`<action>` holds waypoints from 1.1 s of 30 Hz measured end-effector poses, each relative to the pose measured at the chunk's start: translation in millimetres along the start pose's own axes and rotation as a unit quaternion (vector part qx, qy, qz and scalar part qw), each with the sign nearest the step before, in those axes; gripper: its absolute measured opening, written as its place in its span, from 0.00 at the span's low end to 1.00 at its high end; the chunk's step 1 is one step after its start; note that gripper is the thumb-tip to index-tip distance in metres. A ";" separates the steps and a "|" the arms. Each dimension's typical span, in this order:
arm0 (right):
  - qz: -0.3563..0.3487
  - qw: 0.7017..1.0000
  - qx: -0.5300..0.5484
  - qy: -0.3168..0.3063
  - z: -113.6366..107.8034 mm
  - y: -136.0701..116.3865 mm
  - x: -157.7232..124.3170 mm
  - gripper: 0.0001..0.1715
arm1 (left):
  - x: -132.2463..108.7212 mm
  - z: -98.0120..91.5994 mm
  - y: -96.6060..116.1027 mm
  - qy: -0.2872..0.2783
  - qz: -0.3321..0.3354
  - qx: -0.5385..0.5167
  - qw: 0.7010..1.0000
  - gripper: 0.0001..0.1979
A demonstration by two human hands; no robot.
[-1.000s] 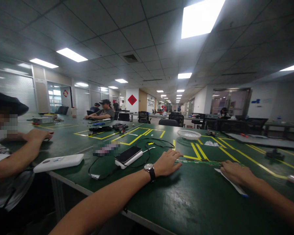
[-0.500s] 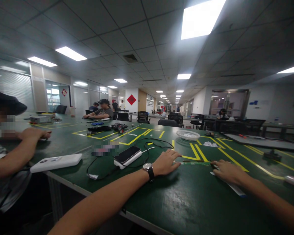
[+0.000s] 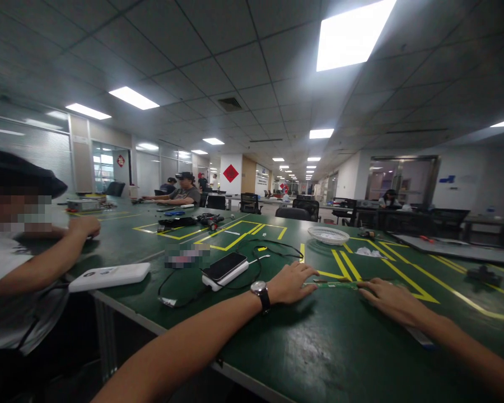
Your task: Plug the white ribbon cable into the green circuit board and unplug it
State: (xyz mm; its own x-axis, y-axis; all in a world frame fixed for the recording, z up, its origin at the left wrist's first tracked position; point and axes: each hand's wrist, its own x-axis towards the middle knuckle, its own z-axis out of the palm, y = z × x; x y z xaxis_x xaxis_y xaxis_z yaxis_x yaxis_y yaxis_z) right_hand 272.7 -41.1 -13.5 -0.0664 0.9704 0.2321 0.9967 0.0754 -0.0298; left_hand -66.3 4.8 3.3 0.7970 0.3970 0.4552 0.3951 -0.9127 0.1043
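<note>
On the left, one co-worker in a dark cap sits at the green table; one white slab lies near its edge. Next, one phone rests on one white block, with dark cable looping beside it. The left hand, with one watch at its wrist, has its fingertips at the left end of one thin green strip, lying between both hands. Beyond is one white basket. The right hand meets the strip's right end; whether either grip is closed, I cannot tell. Farther right, beyond that hand, sits one dark object.
</note>
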 end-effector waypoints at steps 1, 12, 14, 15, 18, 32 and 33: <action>-0.022 1.000 0.017 -0.015 -0.8 -6.2 0.0 0.33 | 0.7 -0.6 -0.7 -0.003 0.004 0.001 1.000 0.17; -0.152 0.986 0.067 -0.021 -35.3 -77.7 -13.8 0.22 | -0.8 7.8 -1.1 -0.066 0.105 -0.058 0.991 0.20; -0.024 1.000 -0.017 -0.007 -41.5 -59.6 -12.4 0.20 | -1.5 10.3 -0.8 -0.089 0.110 -0.057 0.988 0.22; 0.026 0.999 -0.044 -0.008 -43.5 -48.2 -13.1 0.19 | -1.8 11.4 -0.7 -0.103 0.110 -0.054 0.987 0.22; 0.093 0.993 -0.068 -0.032 -43.6 -18.5 -18.3 0.18 | -2.1 13.4 0.3 -0.139 0.098 -0.046 0.984 0.21; -0.071 0.996 0.061 -0.005 -26.4 -86.9 -22.5 0.13 | -4.7 7.0 15.6 -0.093 0.128 0.022 0.987 0.20; -0.069 0.995 0.066 0.005 -24.2 -91.8 -21.9 0.13 | -4.6 7.0 15.5 -0.093 0.124 0.019 0.988 0.19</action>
State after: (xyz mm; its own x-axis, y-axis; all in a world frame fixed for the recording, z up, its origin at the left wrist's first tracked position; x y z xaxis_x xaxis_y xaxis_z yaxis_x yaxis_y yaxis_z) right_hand 183.7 -74.8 7.7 -0.2015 0.9466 0.2518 0.9634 0.2380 -0.1237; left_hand -60.6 -10.5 -3.3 0.9402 0.1756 0.2919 0.1912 -0.9812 -0.0255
